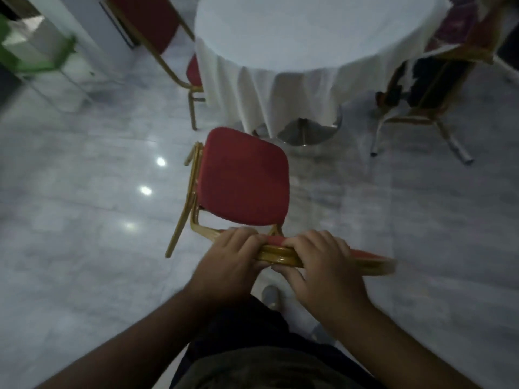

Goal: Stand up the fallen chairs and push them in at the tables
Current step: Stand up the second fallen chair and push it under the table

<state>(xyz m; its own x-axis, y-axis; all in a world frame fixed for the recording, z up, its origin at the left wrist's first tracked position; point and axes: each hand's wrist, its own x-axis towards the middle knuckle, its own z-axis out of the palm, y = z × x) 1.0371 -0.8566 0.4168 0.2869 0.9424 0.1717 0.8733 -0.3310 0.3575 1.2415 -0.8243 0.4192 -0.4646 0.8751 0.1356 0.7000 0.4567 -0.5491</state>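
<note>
A red-cushioned chair (244,178) with a gold metal frame stands upright just in front of me, its seat facing the round table (309,29) covered by a white cloth. My left hand (233,256) and my right hand (323,262) both grip the top of its backrest, side by side. The chair's front edge is close to the table's chrome base (306,130) but not under the cloth. Its right legs are hidden beneath the seat.
Another red chair (157,32) stands tucked at the table's left side. A further chair frame (438,88) stands at the right, with dark things on it. A green-framed object (36,51) is at the far left. The floor is glossy grey marble.
</note>
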